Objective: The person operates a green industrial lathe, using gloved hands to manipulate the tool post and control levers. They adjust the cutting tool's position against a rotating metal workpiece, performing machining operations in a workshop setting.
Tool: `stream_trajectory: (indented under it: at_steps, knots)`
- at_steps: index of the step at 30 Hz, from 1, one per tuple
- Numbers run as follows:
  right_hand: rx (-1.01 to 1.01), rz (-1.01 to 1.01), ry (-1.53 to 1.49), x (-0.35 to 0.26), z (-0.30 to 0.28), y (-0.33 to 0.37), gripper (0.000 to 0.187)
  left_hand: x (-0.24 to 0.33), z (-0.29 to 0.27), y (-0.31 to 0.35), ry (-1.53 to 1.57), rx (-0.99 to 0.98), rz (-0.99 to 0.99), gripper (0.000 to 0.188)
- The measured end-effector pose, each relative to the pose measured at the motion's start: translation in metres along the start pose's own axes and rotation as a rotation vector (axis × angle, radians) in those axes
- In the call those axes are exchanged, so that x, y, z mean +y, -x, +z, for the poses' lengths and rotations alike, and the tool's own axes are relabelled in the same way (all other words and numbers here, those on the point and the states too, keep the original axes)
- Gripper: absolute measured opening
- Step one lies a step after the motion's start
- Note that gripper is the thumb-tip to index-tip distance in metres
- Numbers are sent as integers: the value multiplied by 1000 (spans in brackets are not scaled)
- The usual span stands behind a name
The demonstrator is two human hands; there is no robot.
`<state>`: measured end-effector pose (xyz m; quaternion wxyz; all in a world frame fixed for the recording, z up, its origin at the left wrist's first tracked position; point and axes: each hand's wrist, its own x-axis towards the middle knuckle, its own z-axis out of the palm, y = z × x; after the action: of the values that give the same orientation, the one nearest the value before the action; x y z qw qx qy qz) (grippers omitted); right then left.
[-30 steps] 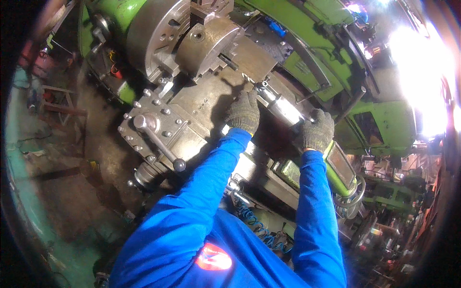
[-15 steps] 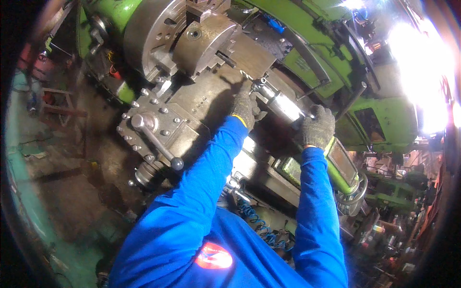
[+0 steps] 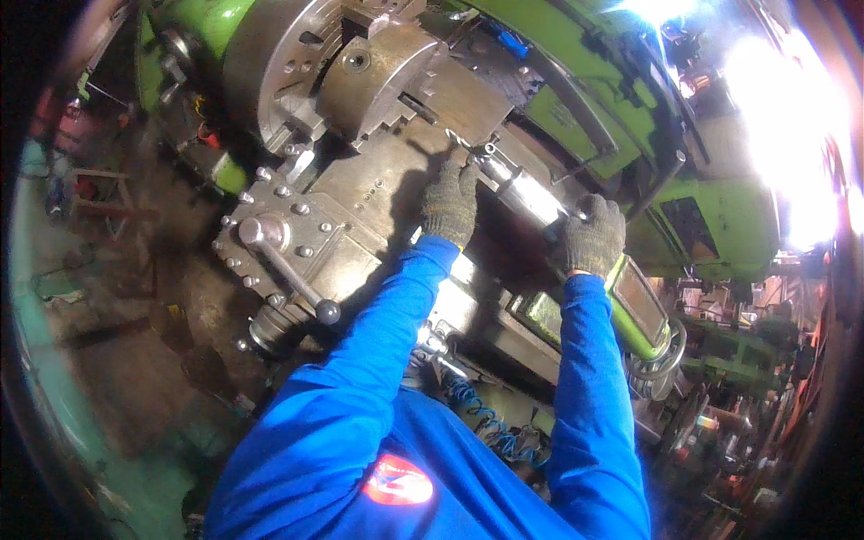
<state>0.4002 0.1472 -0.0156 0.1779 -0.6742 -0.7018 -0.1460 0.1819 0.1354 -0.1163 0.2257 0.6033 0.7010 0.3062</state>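
A twist drill bit (image 3: pixel 457 138) points from a drill chuck (image 3: pixel 489 164) at the end of a shiny metal cylinder (image 3: pixel 533 196), toward the big lathe chuck (image 3: pixel 382 76). My left hand (image 3: pixel 448 205), in a dark grey knit glove, is beside the drill chuck. Its back faces up and its fingers stretch toward the bit; the fingertips are partly hidden, so contact is unclear. My right hand (image 3: pixel 591 236), gloved alike, is closed at the far end of the cylinder. A bit of metal shows at its fingers, but what it grips is mostly hidden.
Left of my left arm stands a bolted tool post (image 3: pixel 279 229) with a ball-ended lever (image 3: pixel 301 283). A handwheel (image 3: pixel 657 364) is right of my right forearm. Green machine bodies (image 3: pixel 720 220) lie beyond, and a blue coiled hose (image 3: pixel 463 391) hangs near my body.
My left hand has shifted slightly left and turned, its fingers now reaching forward instead of curling by the drill chuck. The right hand stays in place. The view has shifted slightly.
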Motion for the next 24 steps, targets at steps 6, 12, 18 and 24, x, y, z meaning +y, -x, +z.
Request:
stream_trajectory:
  at_steps: [6, 12, 18, 24]
  knots:
    - [-13, -1, -29, -5, -2, -1, 25, 1, 19, -10, 546, 10, -379, 52]
    - [-14, -1, -22, -4, -3, -1, 25, 16, 0, -27, 1758, -206, -1038, 58]
    - [20, -7, 0, -2, 2, -2, 23, 3, 11, -20, 674, -131, -536, 82]
    - [42, -24, -22, -5, 0, -1, 22, -10, 46, -15, 446, -42, -408, 84]
